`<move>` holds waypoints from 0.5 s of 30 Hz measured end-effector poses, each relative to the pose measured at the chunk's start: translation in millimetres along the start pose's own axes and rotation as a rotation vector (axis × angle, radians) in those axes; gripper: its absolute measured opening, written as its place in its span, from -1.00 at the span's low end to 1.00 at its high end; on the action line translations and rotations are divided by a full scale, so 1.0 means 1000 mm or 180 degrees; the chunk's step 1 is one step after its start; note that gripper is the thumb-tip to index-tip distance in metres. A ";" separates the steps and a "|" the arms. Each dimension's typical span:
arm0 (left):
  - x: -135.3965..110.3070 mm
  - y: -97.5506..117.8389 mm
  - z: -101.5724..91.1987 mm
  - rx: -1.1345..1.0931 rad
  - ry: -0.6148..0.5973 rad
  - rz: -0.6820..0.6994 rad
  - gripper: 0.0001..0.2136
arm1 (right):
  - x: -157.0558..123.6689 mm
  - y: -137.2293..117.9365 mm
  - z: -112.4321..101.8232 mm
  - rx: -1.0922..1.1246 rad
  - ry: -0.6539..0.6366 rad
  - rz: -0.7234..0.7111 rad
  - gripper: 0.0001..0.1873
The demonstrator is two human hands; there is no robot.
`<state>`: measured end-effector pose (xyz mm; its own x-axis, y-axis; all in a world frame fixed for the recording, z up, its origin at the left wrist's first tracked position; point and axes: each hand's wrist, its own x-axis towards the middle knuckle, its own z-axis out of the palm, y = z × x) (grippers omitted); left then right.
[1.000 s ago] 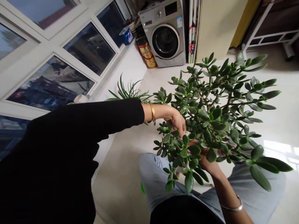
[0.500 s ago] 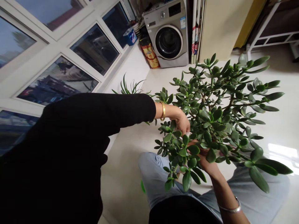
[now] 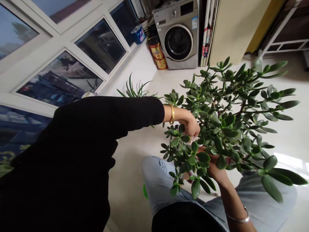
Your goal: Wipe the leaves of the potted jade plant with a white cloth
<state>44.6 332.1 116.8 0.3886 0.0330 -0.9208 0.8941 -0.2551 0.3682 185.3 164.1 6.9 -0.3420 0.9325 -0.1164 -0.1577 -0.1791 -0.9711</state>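
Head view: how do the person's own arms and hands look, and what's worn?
The left arm has a long black sleeve, with a gold bangle beyond its end. The right forearm is bare, with a thin silver bangle. The left hand and right hand are ungloved.

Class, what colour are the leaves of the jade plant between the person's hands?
The jade plant's leaves are a glossy dark green, shown best in the head view.
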 end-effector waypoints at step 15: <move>-0.011 -0.001 -0.001 -0.0270 -0.0041 -0.0110 -0.86 | -0.003 0.013 -0.004 -0.0203 -0.0013 -0.0102 -0.80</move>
<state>39.6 333.2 126.7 0.3549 0.0279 -0.9345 0.9227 -0.1713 0.3453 188.3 160.8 -5.9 -0.3416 0.9360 -0.0844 -0.1094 -0.1287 -0.9856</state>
